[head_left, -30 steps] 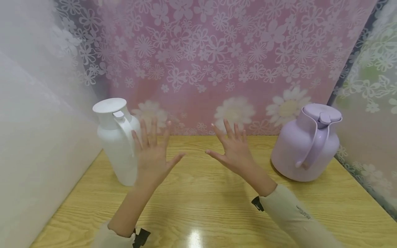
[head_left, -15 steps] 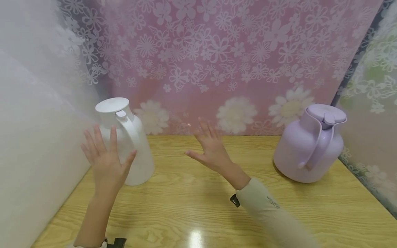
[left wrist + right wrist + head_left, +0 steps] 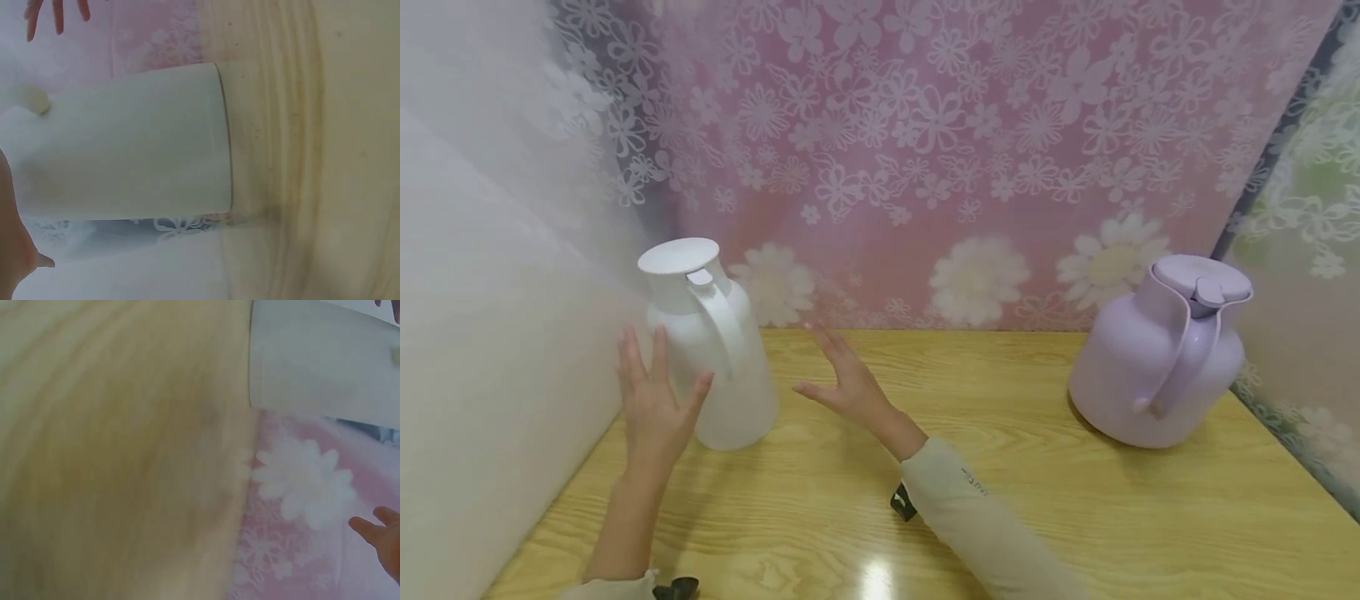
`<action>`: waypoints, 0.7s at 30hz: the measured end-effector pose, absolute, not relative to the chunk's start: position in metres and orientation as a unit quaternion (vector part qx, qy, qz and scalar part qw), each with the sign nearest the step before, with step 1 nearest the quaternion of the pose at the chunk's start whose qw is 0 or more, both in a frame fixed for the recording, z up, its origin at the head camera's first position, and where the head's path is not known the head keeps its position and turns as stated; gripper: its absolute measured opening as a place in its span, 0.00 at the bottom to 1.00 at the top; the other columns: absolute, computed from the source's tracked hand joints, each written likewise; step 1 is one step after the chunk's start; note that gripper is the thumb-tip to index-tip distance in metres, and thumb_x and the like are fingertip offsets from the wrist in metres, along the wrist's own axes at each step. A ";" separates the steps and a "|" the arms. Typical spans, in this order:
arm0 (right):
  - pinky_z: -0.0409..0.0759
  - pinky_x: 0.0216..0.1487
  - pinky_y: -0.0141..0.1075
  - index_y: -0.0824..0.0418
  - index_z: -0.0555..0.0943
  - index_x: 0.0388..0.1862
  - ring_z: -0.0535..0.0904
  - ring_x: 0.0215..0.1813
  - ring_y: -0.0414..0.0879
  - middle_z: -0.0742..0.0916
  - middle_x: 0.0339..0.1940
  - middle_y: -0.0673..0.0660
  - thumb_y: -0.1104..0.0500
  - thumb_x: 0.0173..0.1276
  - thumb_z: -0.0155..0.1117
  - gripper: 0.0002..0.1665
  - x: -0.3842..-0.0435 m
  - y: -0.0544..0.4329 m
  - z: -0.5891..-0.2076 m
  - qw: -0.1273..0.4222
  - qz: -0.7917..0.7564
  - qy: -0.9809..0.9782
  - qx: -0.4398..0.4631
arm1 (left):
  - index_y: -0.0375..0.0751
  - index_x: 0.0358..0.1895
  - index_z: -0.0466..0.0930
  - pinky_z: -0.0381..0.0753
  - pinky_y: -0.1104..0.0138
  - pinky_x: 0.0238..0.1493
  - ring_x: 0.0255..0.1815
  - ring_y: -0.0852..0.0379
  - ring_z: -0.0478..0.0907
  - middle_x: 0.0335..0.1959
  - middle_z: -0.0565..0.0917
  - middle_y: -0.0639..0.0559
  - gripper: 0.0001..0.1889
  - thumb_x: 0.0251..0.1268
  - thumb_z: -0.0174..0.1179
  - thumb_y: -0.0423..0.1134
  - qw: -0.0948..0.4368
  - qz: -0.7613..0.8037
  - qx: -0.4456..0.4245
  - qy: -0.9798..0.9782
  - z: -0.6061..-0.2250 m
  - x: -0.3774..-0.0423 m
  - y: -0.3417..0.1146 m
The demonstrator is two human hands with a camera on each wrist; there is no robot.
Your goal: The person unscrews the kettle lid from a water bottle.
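Note:
A white vacuum jug (image 3: 730, 400) with a round lid and a curved handle stands upright on the left of the wooden table. In front of its left side is my left hand (image 3: 655, 417), its fingers straight and spread; whether it touches the jug I cannot tell. My right hand (image 3: 853, 392) is to the right of the jug, apart from it, with fingers extended and thumb held away. The left wrist view shows the jug's body (image 3: 137, 144) close by, and part of it (image 3: 319, 362) appears in the right wrist view too. Neither hand holds anything.
A lilac vacuum jug (image 3: 1150, 375) stands at the table's right side, far from both hands. The wood-grain table (image 3: 1000, 450) meets a pink flowered curtain (image 3: 880, 167) at the back. A white wall (image 3: 497, 292) borders it on the left.
Both hands have moved left, the right hand from the middle of the table toward the white jug, the left from its handle side to its left side. Both jugs stay on the table.

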State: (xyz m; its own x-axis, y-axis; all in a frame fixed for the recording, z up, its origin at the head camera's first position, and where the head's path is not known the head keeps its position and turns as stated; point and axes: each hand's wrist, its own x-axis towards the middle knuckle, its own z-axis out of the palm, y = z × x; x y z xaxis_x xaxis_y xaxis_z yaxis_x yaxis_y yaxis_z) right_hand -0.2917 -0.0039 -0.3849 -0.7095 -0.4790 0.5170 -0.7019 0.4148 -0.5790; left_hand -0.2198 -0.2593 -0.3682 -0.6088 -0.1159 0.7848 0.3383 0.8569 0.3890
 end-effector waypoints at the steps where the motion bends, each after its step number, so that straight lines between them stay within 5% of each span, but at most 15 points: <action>1: 0.62 0.56 0.60 0.36 0.44 0.73 0.48 0.71 0.48 0.48 0.73 0.44 0.38 0.60 0.60 0.49 -0.292 -0.009 -0.389 0.122 0.419 -0.828 0.352 | 0.49 0.73 0.46 0.43 0.40 0.61 0.70 0.40 0.35 0.72 0.39 0.40 0.43 0.59 0.44 0.68 0.433 -0.267 -0.061 -0.859 -0.370 -0.220 -0.260; 7: 0.59 0.59 0.58 0.38 0.47 0.73 0.48 0.71 0.46 0.51 0.73 0.44 0.43 0.60 0.63 0.48 -0.292 -0.034 -0.402 0.065 0.476 -0.806 0.347 | 0.53 0.73 0.43 0.55 0.32 0.50 0.70 0.39 0.41 0.72 0.40 0.41 0.44 0.58 0.56 0.58 0.415 -0.313 -0.051 -0.853 -0.379 -0.225 -0.264; 15: 0.65 0.57 0.53 0.43 0.51 0.73 0.54 0.69 0.46 0.56 0.72 0.47 0.50 0.59 0.66 0.48 -0.297 -0.059 -0.411 0.033 0.537 -0.772 0.339 | 0.43 0.72 0.44 0.48 0.44 0.63 0.70 0.41 0.44 0.71 0.47 0.38 0.50 0.53 0.56 0.65 0.466 -0.342 -0.097 -0.810 -0.393 -0.244 -0.266; 21: 0.66 0.55 0.56 0.41 0.50 0.73 0.59 0.67 0.55 0.57 0.72 0.46 0.51 0.61 0.65 0.47 -0.299 -0.074 -0.421 0.004 0.560 -0.758 0.334 | 0.43 0.73 0.42 0.52 0.42 0.60 0.69 0.41 0.47 0.71 0.48 0.42 0.52 0.51 0.59 0.64 0.467 -0.372 -0.098 -0.796 -0.408 -0.251 -0.268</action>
